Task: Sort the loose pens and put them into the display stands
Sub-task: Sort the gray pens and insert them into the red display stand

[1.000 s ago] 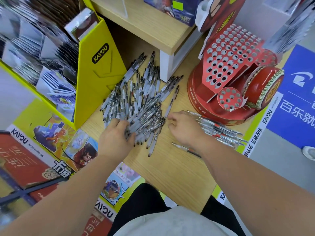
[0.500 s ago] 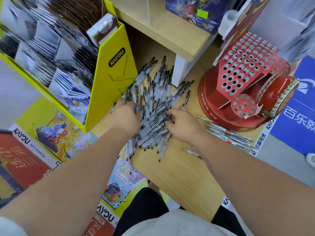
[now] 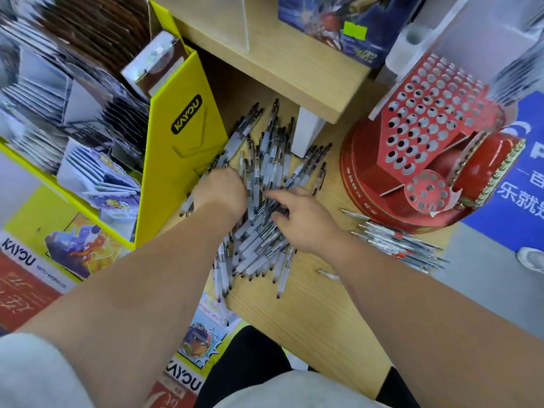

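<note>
Heap of loose pens [image 3: 270, 154] lies mid-bench [image 3: 309, 334], its left side against the foot of the yellow card rack [image 3: 179, 148]. Both hands are in it.
Left grip [image 3: 220, 192]: palm down on the heap's left side, fingers hidden under the hand; cannot tell whether it holds any.
Right grip [image 3: 303, 222]: wide, fingers laid across the barrels, nothing seen pinched.

Risks, as judged:
- Some pens at the heap's near end hang past the bench edge. A careless sweep of either hand would likely tip them off.
- Barrels are round and probably slick. Raking could roll some into the sorted bundle [image 3: 403, 245] of red-marked pens just beside the red display stand [image 3: 426, 125], mixing the kinds.
- A stray pen [image 3: 329, 273] lies close by the right forearm, which could knock it away.
- The stand looks like card, its holes apparently empty. A hard push may shift it.

Surface: pale wood grain, with a raised shelf [image 3: 265, 69] behind on a white leg.
Room: looks like a shop, with grey floor, a blue floor sign [image 3: 524, 178] at right and printed posters [image 3: 73, 245] low at left.
</note>
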The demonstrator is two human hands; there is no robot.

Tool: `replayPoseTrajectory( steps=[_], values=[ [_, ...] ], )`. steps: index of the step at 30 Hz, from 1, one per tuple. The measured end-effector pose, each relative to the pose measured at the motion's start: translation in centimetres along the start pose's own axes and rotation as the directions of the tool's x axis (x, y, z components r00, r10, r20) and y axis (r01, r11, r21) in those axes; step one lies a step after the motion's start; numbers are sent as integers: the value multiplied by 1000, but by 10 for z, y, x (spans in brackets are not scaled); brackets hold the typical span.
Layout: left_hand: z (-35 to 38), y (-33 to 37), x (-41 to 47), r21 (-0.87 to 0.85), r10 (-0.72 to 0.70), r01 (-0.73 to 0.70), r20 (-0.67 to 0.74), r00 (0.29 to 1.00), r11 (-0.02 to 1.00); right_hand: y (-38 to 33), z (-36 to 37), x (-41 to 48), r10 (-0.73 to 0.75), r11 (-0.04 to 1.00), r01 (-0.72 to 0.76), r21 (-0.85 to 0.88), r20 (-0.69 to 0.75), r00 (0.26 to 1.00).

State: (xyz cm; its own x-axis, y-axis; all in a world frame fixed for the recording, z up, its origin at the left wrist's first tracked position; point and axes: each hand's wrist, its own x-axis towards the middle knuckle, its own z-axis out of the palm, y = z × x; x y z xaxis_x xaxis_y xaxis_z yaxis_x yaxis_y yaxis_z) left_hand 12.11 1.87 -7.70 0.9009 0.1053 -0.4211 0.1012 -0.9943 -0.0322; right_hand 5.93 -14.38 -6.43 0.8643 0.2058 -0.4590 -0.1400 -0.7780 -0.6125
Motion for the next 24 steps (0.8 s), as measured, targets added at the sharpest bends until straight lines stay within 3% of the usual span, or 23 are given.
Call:
replayPoseTrajectory(
  steps=[5, 9, 14, 18, 21, 24],
  values=[
    [-2, 2, 5, -115, -27, 27, -2, 1000, 993, -7, 3, 13, -35, 992, 35, -120, 7, 999],
    [-8, 0, 2, -308, -50, 46, -5, 999, 950, -13, 5, 19, -45, 987, 47, -153, 19, 999],
    [-24, -7, -24, -657, -76, 12, -69, 995, 754, -22, 5, 32, 46, 955, -22, -295, 75, 996],
    [-19, -24, -50, -745, -143, 86, -12, 990, 662, -27, 1, 35, 83, 935, -49, -352, 84, 993],
    [-9, -37, -70, -739, -144, 114, 23, 989, 664, -27, 0, 36, 37, 943, -31, -332, 13, 999],
    [2, -43, -89, -755, -141, 113, 28, 990, 645, -22, -3, 29, 68, 987, -77, -144, -71, 995]
  ],
)
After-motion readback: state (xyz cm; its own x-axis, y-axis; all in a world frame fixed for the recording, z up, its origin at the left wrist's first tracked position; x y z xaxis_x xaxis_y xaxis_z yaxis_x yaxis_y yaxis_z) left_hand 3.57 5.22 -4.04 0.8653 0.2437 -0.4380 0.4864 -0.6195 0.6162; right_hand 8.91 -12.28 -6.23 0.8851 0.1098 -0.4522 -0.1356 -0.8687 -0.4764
